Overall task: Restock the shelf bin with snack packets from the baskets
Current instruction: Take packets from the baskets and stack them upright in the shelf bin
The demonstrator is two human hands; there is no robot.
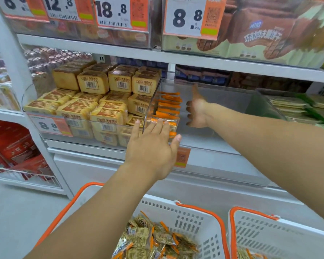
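Single head view, wide-angle, taken from the person's head. It faces forward and slightly down at a shelf (pixel 176 58) close in front, within arm's reach. Both forearms enter from the bottom edge and extend toward a clear bin (pixel 223 101) near frame centre. Two baskets (pixel 200 217) lie nearest the camera, cut off by the lower edge. Straight lines bow toward the margins.

- Left hand (pixel 151 146) flat, fingers straight, against front of clear bin (pixel 223 116).
- Right hand (pixel 196 111) inside bin, fingers curled, thumb up, beside stacked orange packets (pixel 166 107).
- Two white baskets (pixel 195 221) below, holding packets.
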